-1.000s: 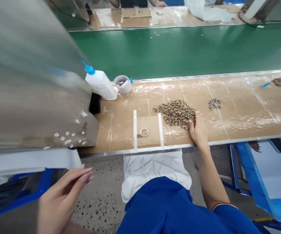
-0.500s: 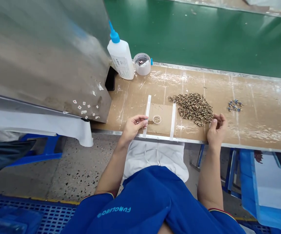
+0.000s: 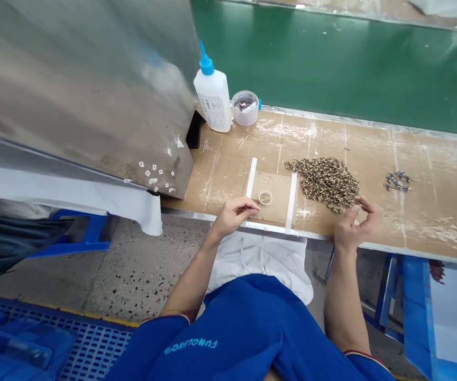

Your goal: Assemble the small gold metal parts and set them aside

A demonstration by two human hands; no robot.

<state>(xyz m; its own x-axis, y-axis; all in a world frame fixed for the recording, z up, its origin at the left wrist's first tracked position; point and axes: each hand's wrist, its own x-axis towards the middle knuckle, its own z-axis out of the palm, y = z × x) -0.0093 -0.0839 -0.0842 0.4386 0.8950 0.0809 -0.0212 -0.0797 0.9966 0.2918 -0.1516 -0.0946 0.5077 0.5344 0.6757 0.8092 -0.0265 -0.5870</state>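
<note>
My left hand (image 3: 234,212) rests at the front edge of the brown work board (image 3: 430,211), fingers curled in a pinch beside a small clear ring (image 3: 265,197) that lies between two white strips (image 3: 250,177). What the pinch holds is too small to make out. My right hand (image 3: 356,225) hovers at the near edge of a pile of small brass-coloured parts (image 3: 326,176), its fingers curled together as if pinching one; the piece is not clear.
A white squeeze bottle with a blue nozzle (image 3: 213,94) and a small clear cup (image 3: 245,107) stand at the back left. A metal housing (image 3: 81,90) fills the left. A few blue-tipped parts (image 3: 398,181) lie to the right. A green conveyor belt (image 3: 331,63) runs behind.
My left hand came up from my lap to the board's front edge beside the ring. My right hand lifted off the pile and curled. The view tilted down and left.
</note>
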